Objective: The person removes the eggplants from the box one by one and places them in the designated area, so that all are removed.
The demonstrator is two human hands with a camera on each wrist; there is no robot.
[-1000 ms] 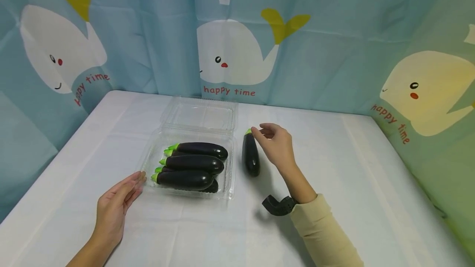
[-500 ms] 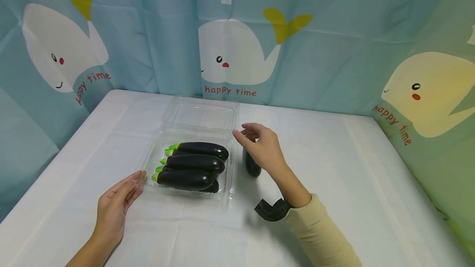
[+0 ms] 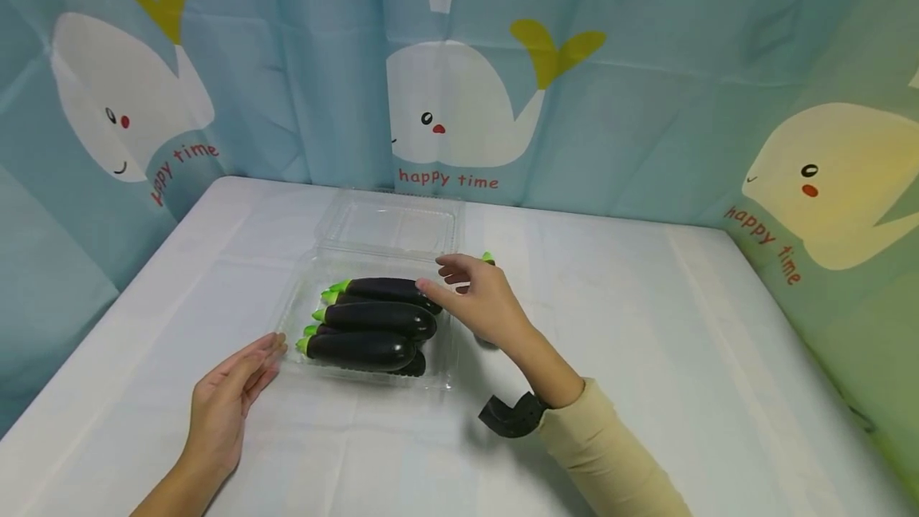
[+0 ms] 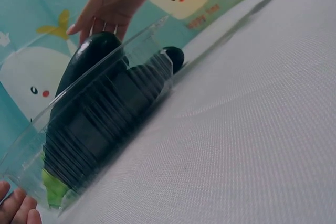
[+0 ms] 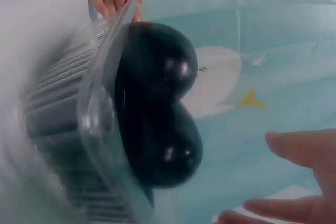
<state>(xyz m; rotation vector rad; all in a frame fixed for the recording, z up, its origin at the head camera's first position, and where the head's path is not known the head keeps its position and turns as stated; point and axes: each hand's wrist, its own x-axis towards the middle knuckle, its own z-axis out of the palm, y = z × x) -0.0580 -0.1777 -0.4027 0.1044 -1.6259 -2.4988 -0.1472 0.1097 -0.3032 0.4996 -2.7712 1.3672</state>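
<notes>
A clear hinged plastic container [image 3: 443, 365] lies with its lid folded back, holding several dark eggplants [image 3: 359, 349] with green caps pointing left. My left hand [image 3: 228, 397] pinches the container's left rim; its fingertips [image 4: 21, 205] also show at the rim in the left wrist view. Over the container's right side is my right hand [image 3: 483, 301], thumb and fingers apart, with nothing between them. Its thumb overlaps the end of the back eggplant in the head view. Mostly hidden behind this hand, one more eggplant [image 3: 489, 259] lies on the cloth right of the container.
The container's transparent lid [image 3: 391, 226] lies flat toward the back of the white-covered table [image 3: 646, 341]. A blue curtain [image 3: 646, 102] with whale prints hangs along the back and sides. A black strap-like device [image 3: 511, 415] sits at the right wrist.
The right hand has moved left and slightly nearer, from the single eggplant's cap to above the container's right side. The left hand and the eggplants have stayed in place.
</notes>
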